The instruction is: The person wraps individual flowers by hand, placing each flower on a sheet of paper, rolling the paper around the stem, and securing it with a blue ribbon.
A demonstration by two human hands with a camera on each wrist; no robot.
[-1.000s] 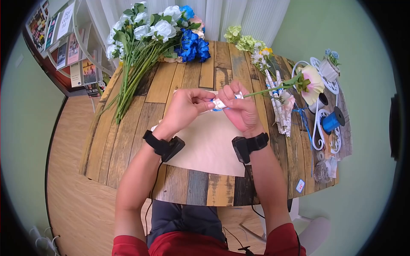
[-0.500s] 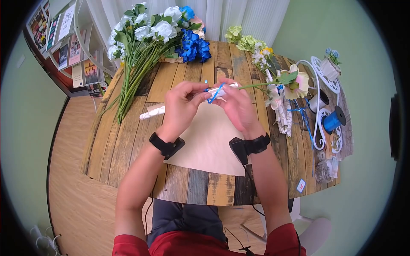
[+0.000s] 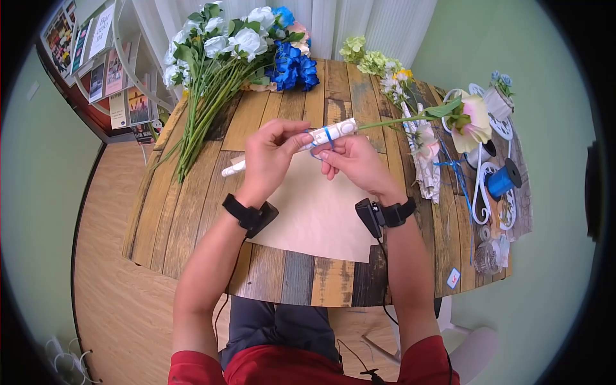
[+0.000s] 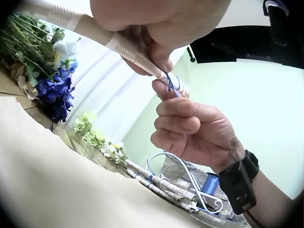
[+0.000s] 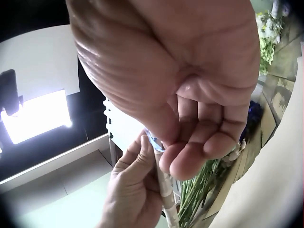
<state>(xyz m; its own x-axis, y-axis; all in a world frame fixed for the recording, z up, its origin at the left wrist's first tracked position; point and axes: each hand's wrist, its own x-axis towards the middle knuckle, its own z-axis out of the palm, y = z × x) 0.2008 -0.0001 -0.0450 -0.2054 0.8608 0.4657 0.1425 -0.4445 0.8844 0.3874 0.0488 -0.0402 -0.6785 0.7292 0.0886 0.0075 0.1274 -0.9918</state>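
1. Our left hand (image 3: 269,156) pinches the paper roll (image 3: 345,128) above the counter (image 3: 266,266); our right hand (image 3: 360,164) pinches the blue ribbon (image 3: 328,133).
2. The roll slants away rightward — our right hand just nearside of its ribboned end.

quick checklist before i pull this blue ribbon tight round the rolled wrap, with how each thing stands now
1. Left hand grips the wrap: ok
2. Ribbon goes round the wrap, near the end where the stem comes out: ok
3. Right hand has the ribbon between thumb and fingers: ok, though the exact pinch is partly hidden
4. Ribbon snug all round: not ok, a slack loop hangs below the wrap
5. Flower head out of the hands' way: ok, well beyond the right hand
6. Ribbon cut from the spool: cannot tell
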